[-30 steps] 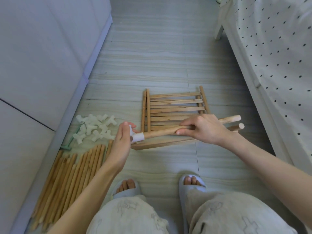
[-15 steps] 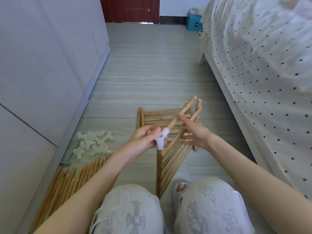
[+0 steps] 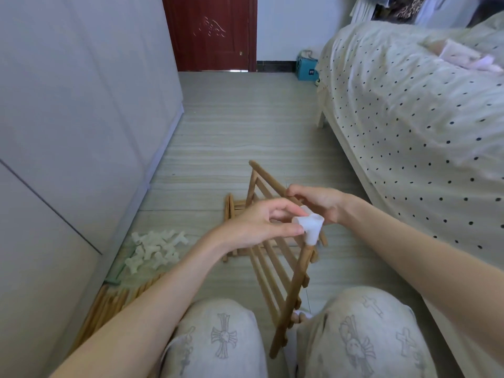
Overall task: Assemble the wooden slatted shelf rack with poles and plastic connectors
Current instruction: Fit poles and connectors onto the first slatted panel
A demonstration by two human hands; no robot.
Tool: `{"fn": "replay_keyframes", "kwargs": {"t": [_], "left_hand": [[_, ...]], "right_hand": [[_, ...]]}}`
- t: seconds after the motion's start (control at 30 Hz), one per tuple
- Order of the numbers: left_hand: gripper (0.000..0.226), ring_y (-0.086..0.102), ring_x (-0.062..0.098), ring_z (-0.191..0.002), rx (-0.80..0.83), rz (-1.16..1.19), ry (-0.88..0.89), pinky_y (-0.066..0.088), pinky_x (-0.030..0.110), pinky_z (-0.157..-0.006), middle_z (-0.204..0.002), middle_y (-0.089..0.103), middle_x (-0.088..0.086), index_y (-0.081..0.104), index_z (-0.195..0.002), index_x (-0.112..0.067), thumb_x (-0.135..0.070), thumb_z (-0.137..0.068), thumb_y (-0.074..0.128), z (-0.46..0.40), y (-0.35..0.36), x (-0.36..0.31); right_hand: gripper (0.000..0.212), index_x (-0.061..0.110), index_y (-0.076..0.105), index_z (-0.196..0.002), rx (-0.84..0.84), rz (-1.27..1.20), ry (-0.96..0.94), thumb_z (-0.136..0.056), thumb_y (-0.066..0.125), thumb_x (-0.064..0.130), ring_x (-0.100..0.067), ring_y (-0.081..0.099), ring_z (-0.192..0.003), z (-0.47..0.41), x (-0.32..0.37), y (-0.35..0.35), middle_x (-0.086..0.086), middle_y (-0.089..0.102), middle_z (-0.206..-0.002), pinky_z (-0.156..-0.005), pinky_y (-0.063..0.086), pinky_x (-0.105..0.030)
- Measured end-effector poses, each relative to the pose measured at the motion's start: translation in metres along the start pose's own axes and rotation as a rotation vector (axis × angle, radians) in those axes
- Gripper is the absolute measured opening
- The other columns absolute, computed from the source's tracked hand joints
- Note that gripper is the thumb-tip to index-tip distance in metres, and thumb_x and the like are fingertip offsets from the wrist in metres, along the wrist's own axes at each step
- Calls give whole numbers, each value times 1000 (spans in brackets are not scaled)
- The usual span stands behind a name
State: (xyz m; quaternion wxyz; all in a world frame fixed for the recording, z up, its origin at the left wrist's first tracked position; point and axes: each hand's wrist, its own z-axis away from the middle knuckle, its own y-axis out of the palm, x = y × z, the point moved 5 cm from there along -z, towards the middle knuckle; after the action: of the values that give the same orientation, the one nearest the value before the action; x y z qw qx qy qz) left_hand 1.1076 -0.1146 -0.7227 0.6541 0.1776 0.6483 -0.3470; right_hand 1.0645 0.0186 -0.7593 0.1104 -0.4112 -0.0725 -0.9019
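A wooden slatted panel (image 3: 275, 274) stands tilted on edge between my knees. A white plastic connector (image 3: 392, 227) caps the top end of its near pole (image 3: 293, 293). My left hand (image 3: 259, 225) pinches the connector with thumb and fingers. Behind the connector my right hand (image 3: 317, 201) grips the panel's upper rail. A second slatted panel (image 3: 234, 211) lies flat on the floor behind them, mostly hidden.
A pile of white connectors (image 3: 155, 251) lies on the floor at the left by the grey cabinet (image 3: 68, 132). Loose wooden poles (image 3: 109, 306) lie under my left forearm. A bed with a dotted cover (image 3: 414, 126) runs along the right. A red door (image 3: 212, 34) stands at the back.
The panel with the pole was lifted off the floor and now stands tilted between my knees. My left hand shifted onto the connector at the top. The view tilted up toward the door.
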Motion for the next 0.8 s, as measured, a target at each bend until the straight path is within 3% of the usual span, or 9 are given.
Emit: {"fn": "replay_keyframes", "kwargs": {"t": [0.07,0.13,0.2,0.3,0.4,0.57,0.67,0.73,0.8], "left_hand": [[15,60,-5,-99,-36,-122,31,47,19,-92,-104,65,-20,63,-97,-35,-24,-87,64,4,-9,4],[15,55,-5,-103,-278,-188,38,44,18,-92,-107,60,-22,60,-97,-36,-23,-90,60,10,-35,16],[17,52,3,-108,-634,-140,-16,40,15,-89,-115,56,-15,55,-105,-30,-19,-92,57,23,-72,37],[42,43,12,-120,-923,-75,-167,35,25,-97,-137,43,-1,41,-133,-18,-24,-94,55,46,-114,80],[67,29,17,-137,-930,-44,-321,29,35,-110,-152,24,3,22,-146,-15,-36,-92,56,59,-131,120],[77,19,19,-143,-828,-20,-417,20,36,-116,-157,15,4,10,-150,-13,-41,-92,53,64,-121,162],[63,28,11,-137,-684,33,-386,24,28,-111,-149,31,-3,22,-148,-13,-39,-95,46,58,-108,172],[41,42,7,-122,-622,36,-335,31,17,-98,-129,49,-10,42,-134,-15,-33,-98,42,53,-102,170],[26,50,8,-104,-652,-54,-286,37,8,-79,-114,56,-1,53,-118,-9,-24,-98,44,49,-102,169]], "right_hand": [[18,9,54,-69,52,117,-24,-85,50,17,-16,60,-59,3,8,2,-5,59,-65,-63,56,-29],[20,2,61,-95,98,266,-33,-86,52,16,-22,59,-85,4,12,5,-15,60,-97,-86,53,-38],[28,3,59,-111,85,429,-69,-88,58,19,-22,61,-92,4,17,5,-14,61,-110,-83,54,-36],[10,16,57,-89,20,743,-216,-87,64,24,-14,59,-75,1,23,7,0,60,-84,-68,51,-27],[13,22,52,-79,-13,1065,-289,-88,61,23,-16,52,-79,-11,11,7,3,54,-81,-69,42,-27],[12,16,58,-94,-35,1360,-406,-88,59,26,-18,53,-84,-30,-19,-4,3,59,-90,-73,40,-29],[14,19,59,-95,-99,1366,-416,-88,59,31,-17,54,-85,-38,-26,-18,5,62,-93,-72,41,-29],[10,19,59,-90,-107,1311,-407,-88,61,29,-15,51,-80,-44,-30,-26,7,59,-85,-70,39,-28],[9,22,57,-85,-117,1262,-394,-88,62,28,-15,50,-77,-48,-34,-33,8,56,-78,-68,38,-27]]}}
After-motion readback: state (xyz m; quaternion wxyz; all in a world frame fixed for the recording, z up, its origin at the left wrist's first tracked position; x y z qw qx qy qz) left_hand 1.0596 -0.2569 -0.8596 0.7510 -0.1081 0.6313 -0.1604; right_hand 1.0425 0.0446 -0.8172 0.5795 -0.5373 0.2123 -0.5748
